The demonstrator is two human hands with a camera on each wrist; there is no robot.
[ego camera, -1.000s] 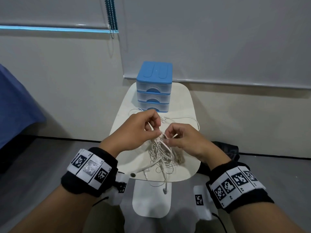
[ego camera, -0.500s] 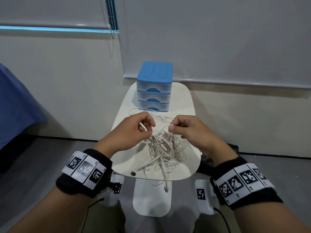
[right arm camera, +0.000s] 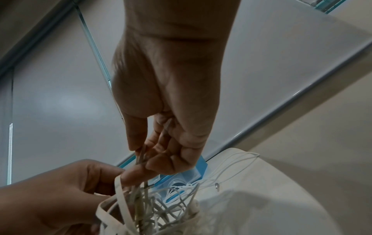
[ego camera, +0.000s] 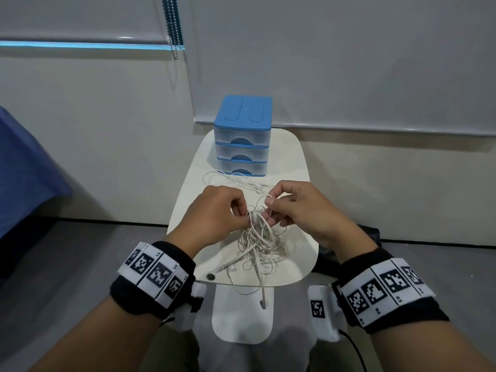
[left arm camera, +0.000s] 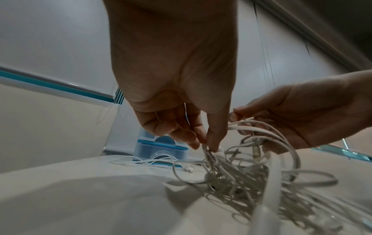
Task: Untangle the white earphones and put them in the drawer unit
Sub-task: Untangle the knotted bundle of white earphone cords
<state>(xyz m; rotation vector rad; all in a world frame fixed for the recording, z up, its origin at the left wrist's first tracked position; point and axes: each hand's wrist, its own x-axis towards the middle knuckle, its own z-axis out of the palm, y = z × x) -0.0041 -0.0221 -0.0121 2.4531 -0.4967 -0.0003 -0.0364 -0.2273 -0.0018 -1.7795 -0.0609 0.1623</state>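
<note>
Fingers amid earphones, mid-table.

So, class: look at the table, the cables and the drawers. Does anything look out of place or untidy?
Yes. The earphone tangle spills past the table's near edge, with one earbud dangling below it. Both hands, left and right, pinch cords. The drawer unit looks shut.
</note>
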